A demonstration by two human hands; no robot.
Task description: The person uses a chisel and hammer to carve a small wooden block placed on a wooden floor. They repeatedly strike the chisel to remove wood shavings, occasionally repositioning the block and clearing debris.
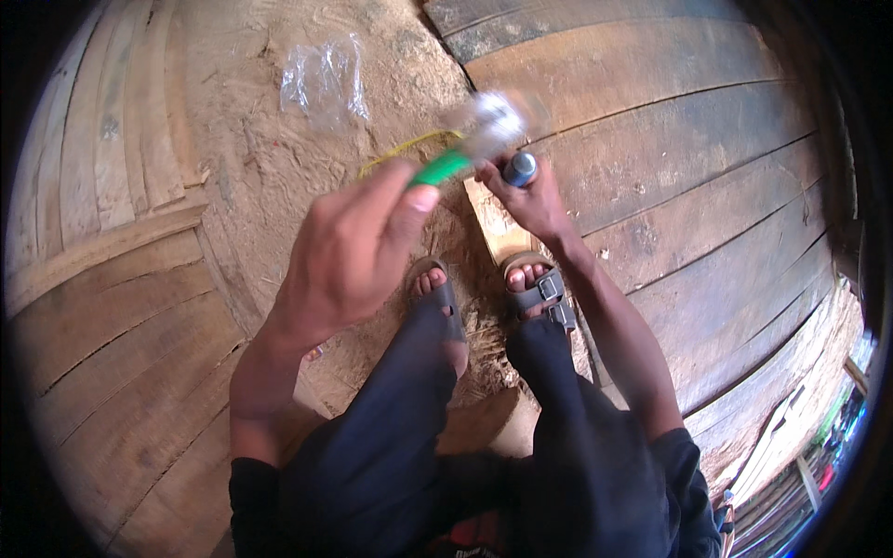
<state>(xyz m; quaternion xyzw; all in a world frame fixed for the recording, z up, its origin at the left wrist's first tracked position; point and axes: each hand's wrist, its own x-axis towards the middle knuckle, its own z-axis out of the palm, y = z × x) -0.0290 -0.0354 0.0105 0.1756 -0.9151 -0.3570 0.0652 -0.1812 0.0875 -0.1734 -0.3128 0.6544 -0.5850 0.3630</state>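
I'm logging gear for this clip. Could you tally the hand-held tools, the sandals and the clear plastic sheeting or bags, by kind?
Hand-held tools: 2 (green-handled tool in the left hand, dark-handled tool in the right hand)
Sandals: 2 (left sandal, right sandal)
Clear plastic: 1 piece
Total: 5

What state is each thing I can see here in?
Green-handled hammer: gripped in left hand, head blurred.
Chisel-like tool: gripped in right hand, butt end up.
Right sandal: worn.
Left sandal: worn.
Pale wood piece: partly hidden by right sandal.
Clear plastic: crumpled, on the ground.
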